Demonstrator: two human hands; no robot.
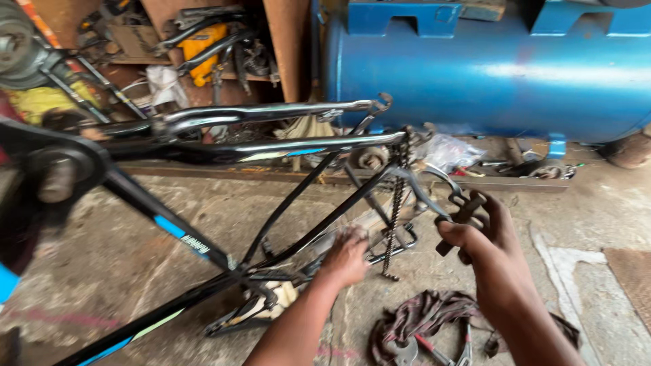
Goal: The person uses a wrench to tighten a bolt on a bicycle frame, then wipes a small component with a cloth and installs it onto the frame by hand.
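A black bicycle frame (176, 230) with blue accents lies upside down across the concrete floor. A greasy chain (395, 203) hangs down from its rear fork end. My left hand (347, 256) reaches down to the frame's lower stays, fingers curled onto a metal part there. My right hand (485, 237) is raised at the right and grips a dark metal spanner (456, 203), whose curved shiny end points toward the rear dropout.
A big blue compressor tank (488, 68) stands along the back. Wooden shelves (203, 47) at the back left hold tools and parts. A dirty rag with pliers (424, 325) lies on the floor near my right arm. Plastic wrap and small parts (454, 152) lie under the tank.
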